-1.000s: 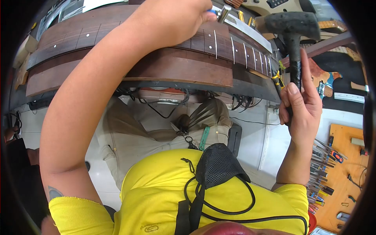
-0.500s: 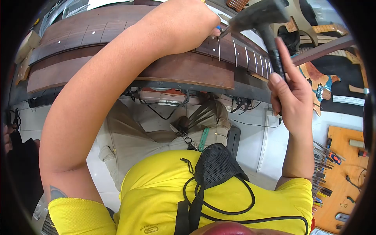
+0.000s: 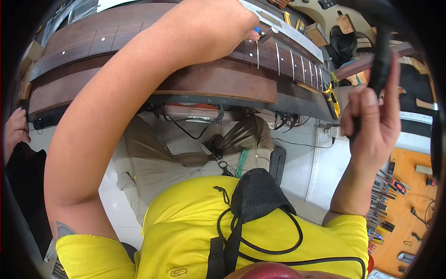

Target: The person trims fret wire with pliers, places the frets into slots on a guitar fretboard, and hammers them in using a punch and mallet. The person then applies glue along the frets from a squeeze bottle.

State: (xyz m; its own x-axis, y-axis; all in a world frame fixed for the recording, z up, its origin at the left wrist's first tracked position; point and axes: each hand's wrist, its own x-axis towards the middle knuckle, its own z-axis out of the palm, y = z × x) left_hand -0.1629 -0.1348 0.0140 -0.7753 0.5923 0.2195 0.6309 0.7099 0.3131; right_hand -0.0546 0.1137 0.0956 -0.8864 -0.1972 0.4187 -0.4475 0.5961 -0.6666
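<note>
My right hand (image 3: 374, 109) is closed around the black handle of a hammer (image 3: 382, 60), raised at the right; its head is blurred in the dark upper corner. Fingers curled, my left hand (image 3: 232, 30) rests over a dark wooden fretboard (image 3: 288, 63). A short metal rod with a blue part (image 3: 267, 35) sticks out of its grip, the rest being hidden by the fingers. White-looking fret wires (image 3: 278, 58) cross the fretboard to the right of this hand, while the left stretch shows only thin slots and dot inlays.
A reddish-brown board (image 3: 223, 81) lies along the bench's near edge. Yellow-handled pliers (image 3: 331, 100) sit at the bench's right end. Hand tools lie on an orange board (image 3: 413, 186) at the lower right. Another person's hand (image 3: 17, 128) shows at the far left.
My right hand has swung the hammer up and to the right, away from the metal rod, which now shows more fully. My left hand has barely moved. Another person's hand shows more at the left.
</note>
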